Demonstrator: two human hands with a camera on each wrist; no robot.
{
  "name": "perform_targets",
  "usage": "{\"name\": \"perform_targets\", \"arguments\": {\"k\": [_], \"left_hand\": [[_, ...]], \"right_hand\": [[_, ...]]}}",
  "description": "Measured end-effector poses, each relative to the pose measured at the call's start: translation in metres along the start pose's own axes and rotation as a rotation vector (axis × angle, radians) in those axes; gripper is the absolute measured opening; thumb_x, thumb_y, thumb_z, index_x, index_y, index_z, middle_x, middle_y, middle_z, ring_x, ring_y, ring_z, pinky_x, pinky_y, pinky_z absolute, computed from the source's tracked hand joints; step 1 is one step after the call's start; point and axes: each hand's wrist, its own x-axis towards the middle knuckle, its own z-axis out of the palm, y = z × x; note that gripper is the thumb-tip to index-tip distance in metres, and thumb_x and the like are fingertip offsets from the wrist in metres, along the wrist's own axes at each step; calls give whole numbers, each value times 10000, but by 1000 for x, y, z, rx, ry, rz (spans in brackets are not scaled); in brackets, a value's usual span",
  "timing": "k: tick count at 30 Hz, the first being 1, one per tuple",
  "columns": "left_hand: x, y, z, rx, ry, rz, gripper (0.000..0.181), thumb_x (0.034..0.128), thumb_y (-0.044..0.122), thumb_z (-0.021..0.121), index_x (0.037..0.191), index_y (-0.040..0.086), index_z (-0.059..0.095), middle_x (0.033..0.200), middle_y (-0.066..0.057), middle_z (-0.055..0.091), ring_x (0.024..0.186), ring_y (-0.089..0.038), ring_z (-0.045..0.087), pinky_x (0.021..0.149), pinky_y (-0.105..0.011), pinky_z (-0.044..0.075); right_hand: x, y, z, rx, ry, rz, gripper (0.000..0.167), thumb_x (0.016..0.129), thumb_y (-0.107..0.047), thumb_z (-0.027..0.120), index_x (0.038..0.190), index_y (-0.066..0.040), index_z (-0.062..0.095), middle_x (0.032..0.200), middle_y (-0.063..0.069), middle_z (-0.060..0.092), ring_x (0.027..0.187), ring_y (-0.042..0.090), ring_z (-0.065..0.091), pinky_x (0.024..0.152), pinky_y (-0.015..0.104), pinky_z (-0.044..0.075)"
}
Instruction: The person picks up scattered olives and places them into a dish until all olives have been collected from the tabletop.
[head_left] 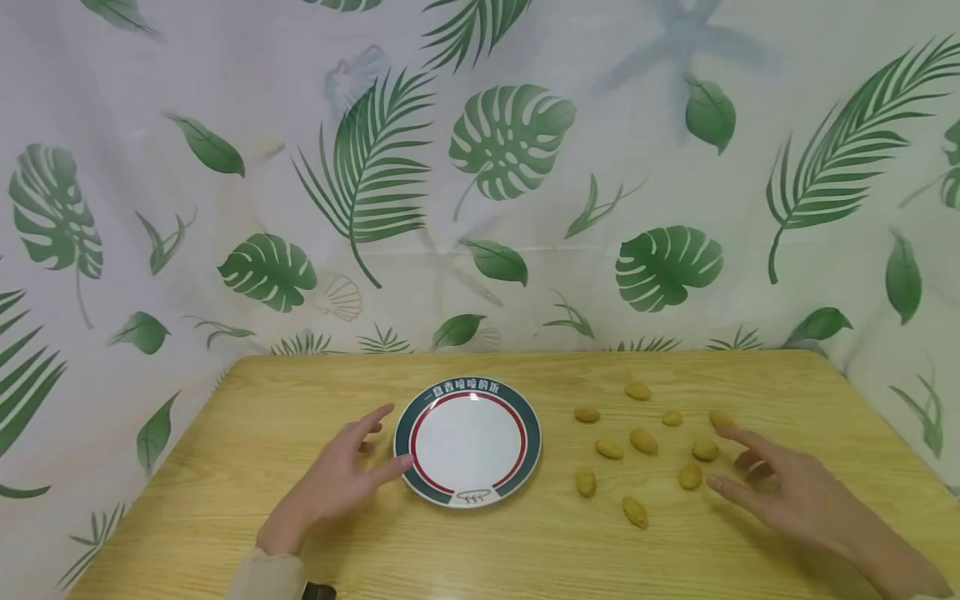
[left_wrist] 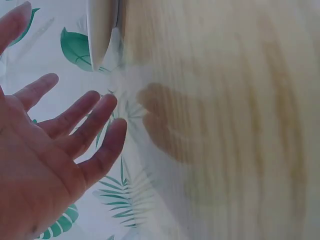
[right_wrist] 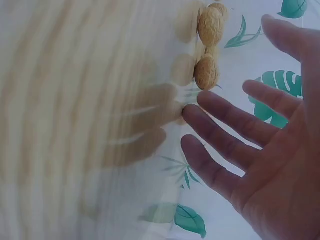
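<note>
A white plate [head_left: 468, 442] with a dark rim band and red ring lies on the table. My left hand [head_left: 337, 475] is at its left edge, fingers spread, thumb tip over or at the rim; contact cannot be told. In the left wrist view the same hand [left_wrist: 55, 145] holds nothing, the plate's edge [left_wrist: 100, 35] above it. Several brown nut-like pieces [head_left: 643, 441] are scattered right of the plate. My right hand [head_left: 795, 496] hovers at their right side, empty. The right wrist view has its relaxed fingers [right_wrist: 220, 135] just below some wrinkled pieces [right_wrist: 211, 27].
The wooden table [head_left: 495, 558] has its back edge against a hanging cloth [head_left: 570, 283] printed with green leaves. A dark object [head_left: 319, 591] shows by the left sleeve [head_left: 266, 577] at the bottom of the head view.
</note>
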Motion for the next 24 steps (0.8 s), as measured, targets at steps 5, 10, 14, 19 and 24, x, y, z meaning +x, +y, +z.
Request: {"name": "perform_targets", "arguments": {"k": [5,10,14,19,24], "left_hand": [[10,1,5,-60,-44,-21,786,881,462,774,1554,268,418,1346,-100,610,1117,-239,645,956,-486,540],[17,1,10,-99,-90,-50,744,871,396,798,1522,279,458,1219,-65,629,1026,-191,660,868,-411,561],[20,1,13,-108,-121,-41,708,883,337,793,1509,257,472,1164,-74,621,949,-181,645,799,-356,537],[25,0,14,-143,-161,-25,698,899,293,778,1512,201,458,1096,-91,602,799,-169,613,705,-308,497],[27,-1,14,-162,-170,-35,680,907,272,766,1507,178,458,1084,-102,588,769,-173,598,688,-297,498]], "right_hand": [[1,-4,1,9,-8,15,504,934,-426,733,1318,-114,639,909,-74,714,799,-23,618,698,274,504],[1,-7,4,62,-39,32,398,936,-410,736,1232,-145,702,892,-75,713,767,-67,589,663,222,494],[3,-10,8,99,-55,23,345,933,-383,745,1184,-147,719,891,-67,713,768,-61,592,669,214,507],[6,-12,11,105,-75,21,352,925,-391,752,1170,-140,726,897,-70,716,765,-61,587,665,212,503],[9,-15,14,108,-55,-16,300,912,-366,769,1131,-163,739,871,-99,718,754,-72,590,662,215,503]]}}
